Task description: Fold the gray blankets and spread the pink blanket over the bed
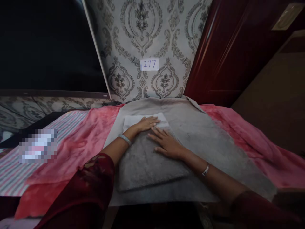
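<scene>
A folded grey fuzzy mat (147,162) lies on a larger grey cloth (205,133) spread over a table. My left hand (146,123) lies flat, fingers stretched out, on a white underside panel (130,121) at the mat's far edge. My right hand (166,143) rests palm down with fingers spread on the folded grey layer, just beside the left hand. Both wrists wear bangles. Neither hand grips anything.
A pink-red blanket (78,140) covers the table under the grey cloth. A striped cloth (14,171) lies at the left. Behind are patterned wallpaper with a paper label "277" (149,64), a dark screen (47,44) at the left and a dark red door (233,47) at the right.
</scene>
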A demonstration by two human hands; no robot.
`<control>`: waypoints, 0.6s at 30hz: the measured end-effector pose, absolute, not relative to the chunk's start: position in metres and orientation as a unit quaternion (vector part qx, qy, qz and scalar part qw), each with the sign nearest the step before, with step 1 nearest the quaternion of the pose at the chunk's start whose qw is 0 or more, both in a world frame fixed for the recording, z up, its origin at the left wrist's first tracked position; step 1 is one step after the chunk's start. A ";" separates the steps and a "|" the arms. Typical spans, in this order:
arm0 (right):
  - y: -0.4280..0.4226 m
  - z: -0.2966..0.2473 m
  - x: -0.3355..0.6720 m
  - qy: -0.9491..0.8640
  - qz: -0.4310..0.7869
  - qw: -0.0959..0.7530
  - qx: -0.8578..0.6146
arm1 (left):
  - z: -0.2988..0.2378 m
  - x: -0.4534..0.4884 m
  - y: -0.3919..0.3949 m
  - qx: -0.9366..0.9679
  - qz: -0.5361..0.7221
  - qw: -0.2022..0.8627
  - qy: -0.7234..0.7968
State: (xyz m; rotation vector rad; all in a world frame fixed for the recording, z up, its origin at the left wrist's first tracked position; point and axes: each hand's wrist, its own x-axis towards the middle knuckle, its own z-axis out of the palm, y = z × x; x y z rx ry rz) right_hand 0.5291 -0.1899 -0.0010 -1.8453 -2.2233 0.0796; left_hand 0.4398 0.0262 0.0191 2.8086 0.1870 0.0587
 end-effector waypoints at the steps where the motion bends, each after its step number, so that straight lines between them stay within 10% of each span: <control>1: -0.189 -0.005 0.528 -0.763 0.035 0.109 -0.637 | 0.014 0.444 0.026 0.986 0.010 0.146 0.078; 18: -0.314 0.009 0.475 -0.791 0.278 0.179 -0.515 | 0.001 0.442 0.025 0.990 0.025 0.118 0.076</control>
